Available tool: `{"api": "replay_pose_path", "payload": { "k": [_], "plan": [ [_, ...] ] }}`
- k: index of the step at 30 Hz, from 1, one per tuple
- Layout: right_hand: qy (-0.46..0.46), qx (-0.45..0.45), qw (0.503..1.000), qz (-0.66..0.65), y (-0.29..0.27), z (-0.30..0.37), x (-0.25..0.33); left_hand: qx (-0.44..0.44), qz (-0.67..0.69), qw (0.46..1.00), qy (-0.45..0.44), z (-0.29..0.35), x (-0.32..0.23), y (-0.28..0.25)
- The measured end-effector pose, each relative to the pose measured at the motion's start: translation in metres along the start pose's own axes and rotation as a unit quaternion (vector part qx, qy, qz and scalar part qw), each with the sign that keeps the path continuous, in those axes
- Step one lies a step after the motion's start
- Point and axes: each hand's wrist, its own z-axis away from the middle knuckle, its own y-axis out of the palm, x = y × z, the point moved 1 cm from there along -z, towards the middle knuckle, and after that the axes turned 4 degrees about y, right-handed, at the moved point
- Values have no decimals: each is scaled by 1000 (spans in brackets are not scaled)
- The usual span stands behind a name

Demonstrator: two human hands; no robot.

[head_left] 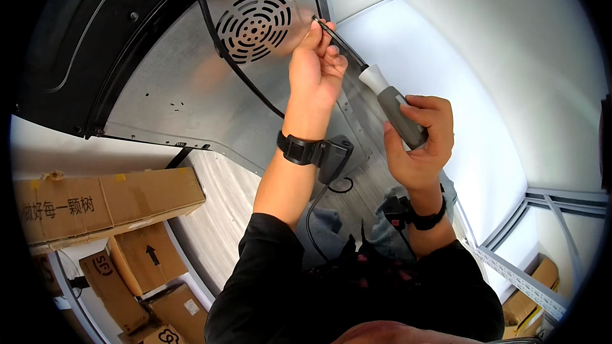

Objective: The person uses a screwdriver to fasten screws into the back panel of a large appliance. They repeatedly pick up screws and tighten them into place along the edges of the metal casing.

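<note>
My right hand [424, 143] is wrapped around the grey handle of a screwdriver [398, 109]. Its thin shaft slants up and left to the edge of a bare metal panel [191, 99], the vented back of a large black appliance. There my left hand [317, 67] pinches the shaft's tip between thumb and fingers, close against the panel. Whether a screw sits at the tip is too small to make out. A round pattern of vent slots [254, 28] lies just left of my left fingers. A black power cord [239, 70] hangs down across the panel, passing behind my left forearm.
Brown cardboard boxes [150, 258] are stacked on a shelf at the lower left, with a long carton [115, 204] above. A white wall panel [440, 89] and metal framing [519, 274] stand at the right. Black straps with small devices circle both wrists; a cable [308, 223] hangs from the left.
</note>
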Motion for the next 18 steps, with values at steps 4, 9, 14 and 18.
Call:
{"api": "replay_pose_path", "payload": {
  "k": [4, 9, 14, 18],
  "plan": [
    [5, 16, 1000, -3, -3, 5, -6, -17, -2, 1000, -6, 2, 4, 4],
    [-11, 7, 1000, 5, -5, 3, -10, -17, 9, 1000, -12, 1, 9, 3],
    [-13, 2, 1000, 3, -3, 4, -11, -7, 14, 1000, -17, 0, 8, 0],
    [-11, 0, 1000, 4, 0, 2, -7, 0, 10, 1000, -14, 0, 7, 0]
  ]
}}
